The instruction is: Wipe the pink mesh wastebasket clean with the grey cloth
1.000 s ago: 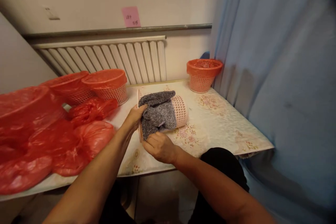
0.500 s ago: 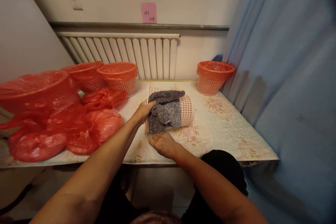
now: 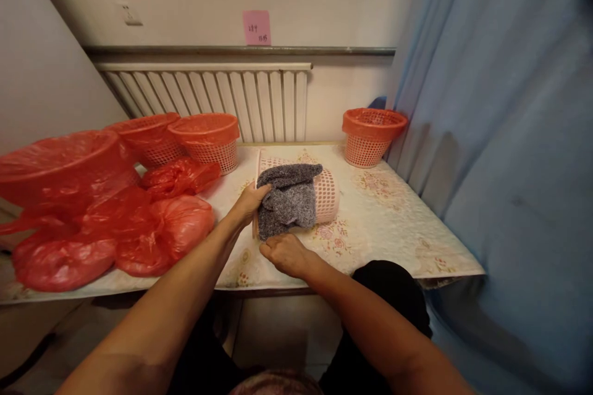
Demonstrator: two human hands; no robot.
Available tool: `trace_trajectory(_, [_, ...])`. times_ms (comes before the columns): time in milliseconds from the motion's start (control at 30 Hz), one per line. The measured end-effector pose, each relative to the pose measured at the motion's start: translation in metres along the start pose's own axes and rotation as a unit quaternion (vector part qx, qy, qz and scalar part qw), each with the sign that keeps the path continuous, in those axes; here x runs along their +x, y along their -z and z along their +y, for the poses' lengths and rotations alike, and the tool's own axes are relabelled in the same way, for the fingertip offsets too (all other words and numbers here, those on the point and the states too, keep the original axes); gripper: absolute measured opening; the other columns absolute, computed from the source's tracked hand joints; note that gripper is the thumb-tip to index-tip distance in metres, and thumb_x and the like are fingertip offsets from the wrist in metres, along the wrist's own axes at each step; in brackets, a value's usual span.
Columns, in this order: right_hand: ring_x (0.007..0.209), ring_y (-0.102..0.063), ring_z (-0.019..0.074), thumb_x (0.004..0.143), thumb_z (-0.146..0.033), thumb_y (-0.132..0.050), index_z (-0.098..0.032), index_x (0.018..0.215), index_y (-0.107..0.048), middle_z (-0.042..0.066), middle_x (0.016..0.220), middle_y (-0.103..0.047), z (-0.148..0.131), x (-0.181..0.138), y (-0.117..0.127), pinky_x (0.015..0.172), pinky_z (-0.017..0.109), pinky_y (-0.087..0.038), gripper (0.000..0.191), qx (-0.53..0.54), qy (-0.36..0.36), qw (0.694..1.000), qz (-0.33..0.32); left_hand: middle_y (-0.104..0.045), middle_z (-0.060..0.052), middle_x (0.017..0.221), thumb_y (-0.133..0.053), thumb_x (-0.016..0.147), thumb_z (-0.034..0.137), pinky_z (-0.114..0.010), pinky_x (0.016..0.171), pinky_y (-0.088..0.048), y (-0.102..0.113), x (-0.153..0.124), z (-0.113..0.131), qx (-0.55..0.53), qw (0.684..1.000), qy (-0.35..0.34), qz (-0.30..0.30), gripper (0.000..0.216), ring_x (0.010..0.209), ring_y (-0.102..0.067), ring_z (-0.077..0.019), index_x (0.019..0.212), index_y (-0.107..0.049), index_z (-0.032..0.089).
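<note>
A mottled grey knitted garment (image 3: 293,202) is draped over a pink perforated plastic basket (image 3: 327,194), which lies on its side on the table. Along the top of the knit runs a darker, sleeve-like fold, and a lighter grey patch faces up below it. My left hand (image 3: 251,200) is closed on the garment's left edge, thumb on top, beside the basket's rim. At the lower left corner, my right hand (image 3: 285,253) has its fingers curled in and grips the fabric. Its fingertips are partly hidden.
Red plastic bags (image 3: 162,228) lie heaped at the left of the table (image 3: 393,222), among several baskets lined with red bags. Another red-lined basket (image 3: 365,148) stands at the back right, near a blue curtain (image 3: 500,123). A radiator (image 3: 208,99) is behind the table.
The view has shifted slightly, so everything sits a little further left. Both hands keep their hold on the garment, whose lower folds look slightly flatter.
</note>
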State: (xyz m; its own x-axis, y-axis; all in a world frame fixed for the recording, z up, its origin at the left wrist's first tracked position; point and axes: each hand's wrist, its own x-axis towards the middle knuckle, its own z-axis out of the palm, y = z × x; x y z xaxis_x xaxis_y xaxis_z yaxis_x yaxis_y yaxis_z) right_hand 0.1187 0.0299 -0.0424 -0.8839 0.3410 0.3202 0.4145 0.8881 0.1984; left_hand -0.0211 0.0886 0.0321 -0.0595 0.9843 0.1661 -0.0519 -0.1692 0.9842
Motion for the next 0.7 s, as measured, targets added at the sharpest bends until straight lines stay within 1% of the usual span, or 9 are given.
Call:
trace_trajectory(167, [0.070,-0.060,0.0172,0.091,-0.014,-0.044,-0.016,0.090,-0.057,0.005,0.082,-0.066,0.000,0.000,0.004,0.059,0.027,-0.042,0.013,0.004,0.001,1.000,0.008,-0.072,-0.005,0.091,-0.067,0.066,0.037,-0.034,0.079,-0.049,0.000,-0.001,-0.005,0.010,1.000,-0.001,0.008,0.048,0.082,-0.064,-0.0226,0.106,-0.065,0.011])
trace_trajectory(300, [0.070,-0.059,0.0169,0.092,-0.015,-0.042,-0.015,0.090,-0.057,0.005,0.082,-0.066,0.001,0.000,0.008,0.061,0.028,-0.041,0.015,0.007,0.001,1.000,0.013,-0.072,-0.006,0.094,-0.068,0.066,0.038,-0.035,0.083,-0.049,-0.002,-0.001,-0.008,0.016,1.000,0.000,0.011,0.050,0.086,-0.064,-0.0235,0.108,-0.064,0.012])
trace_trajectory(500, [0.068,-0.057,0.0165,0.093,-0.014,-0.039,-0.015,0.089,-0.057,0.005,0.081,-0.064,0.002,0.000,0.011,0.060,0.028,-0.039,0.018,0.021,-0.005,1.000,0.017,-0.073,-0.005,0.095,-0.070,0.065,0.039,-0.037,0.086,-0.048,-0.001,-0.004,-0.010,0.029,0.999,0.006,0.019,0.050,0.089,-0.064,-0.0250,0.107,-0.066,0.012])
trace_trajectory(600, [0.068,-0.057,0.0163,0.092,-0.013,-0.040,-0.016,0.090,-0.056,0.004,0.082,-0.064,0.003,0.000,0.014,0.059,0.028,-0.039,0.016,0.017,-0.009,1.000,0.019,-0.073,-0.004,0.097,-0.070,0.065,0.038,-0.035,0.087,-0.047,-0.001,-0.005,-0.012,0.034,0.999,0.003,0.023,0.048,0.090,-0.064,-0.0240,0.106,-0.066,0.014])
trace_trajectory(700, [0.068,-0.056,0.0161,0.091,-0.015,-0.044,-0.017,0.090,-0.055,0.003,0.083,-0.063,0.002,0.000,0.018,0.060,0.028,-0.039,0.012,0.010,-0.016,0.999,0.026,-0.073,-0.005,0.096,-0.070,0.066,0.039,-0.035,0.087,-0.047,-0.001,-0.008,-0.014,0.040,0.999,0.003,0.023,0.047,0.090,-0.064,-0.0244,0.105,-0.066,0.013])
